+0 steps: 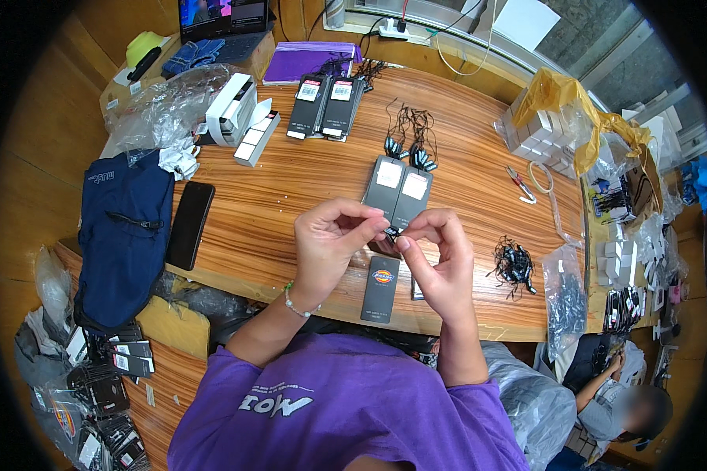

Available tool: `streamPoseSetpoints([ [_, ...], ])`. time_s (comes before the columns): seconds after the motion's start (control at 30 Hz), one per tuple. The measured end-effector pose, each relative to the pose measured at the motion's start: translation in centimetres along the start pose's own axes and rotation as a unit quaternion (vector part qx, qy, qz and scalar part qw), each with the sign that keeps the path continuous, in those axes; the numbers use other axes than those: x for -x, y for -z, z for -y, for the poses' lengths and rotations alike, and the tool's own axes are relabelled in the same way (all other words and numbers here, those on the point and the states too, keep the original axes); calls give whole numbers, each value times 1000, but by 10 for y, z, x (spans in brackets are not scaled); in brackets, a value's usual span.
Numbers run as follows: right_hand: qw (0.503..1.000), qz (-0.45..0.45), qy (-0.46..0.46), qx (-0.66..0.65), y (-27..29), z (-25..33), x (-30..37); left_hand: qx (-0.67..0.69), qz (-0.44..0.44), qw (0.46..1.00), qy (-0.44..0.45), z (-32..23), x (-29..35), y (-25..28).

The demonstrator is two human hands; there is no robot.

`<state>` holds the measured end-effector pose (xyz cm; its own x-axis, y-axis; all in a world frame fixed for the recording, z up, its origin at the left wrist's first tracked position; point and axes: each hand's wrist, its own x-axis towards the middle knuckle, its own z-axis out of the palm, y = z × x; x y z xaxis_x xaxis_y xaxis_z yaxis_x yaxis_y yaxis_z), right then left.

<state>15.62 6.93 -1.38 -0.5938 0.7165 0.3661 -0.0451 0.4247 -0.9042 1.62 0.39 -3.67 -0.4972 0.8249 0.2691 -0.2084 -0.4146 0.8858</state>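
My left hand [324, 250] and my right hand [443, 267] meet over the front of the table, thumbs and forefingers pinched. Between the fingertips is a small black tag string [392, 231], its ends partly covered by the fingers. Right below lies a dark grey hang tag [381, 304] with a coloured oval emblem, at the table's front edge. Just beyond the hands, two stacks of dark tags with white stickers [386, 174] lie side by side, their black cords [410, 129] trailing to the far side. A tangled pile of black strings [513, 265] sits right of my right hand.
Further back are more tag stacks [322, 110] and a purple folder [302, 64]. A phone [190, 226] and a navy bag [126, 228] lie left. Pliers [522, 185], a tape roll [543, 174] and white boxes [538, 132] stand right. Another person [605, 404] is at lower right.
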Motion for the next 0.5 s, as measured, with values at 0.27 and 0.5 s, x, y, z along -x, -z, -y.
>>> streamPoseSetpoints([
  [0.27, 986, 91, -115, -76, 12, 8, -3, -59, 57, 992, 93, -17, -5, 2],
  [0.5, 976, 27, -123, -178, 5, 5, 5, 4, 47, 995, 91, -10, 0, 3],
])
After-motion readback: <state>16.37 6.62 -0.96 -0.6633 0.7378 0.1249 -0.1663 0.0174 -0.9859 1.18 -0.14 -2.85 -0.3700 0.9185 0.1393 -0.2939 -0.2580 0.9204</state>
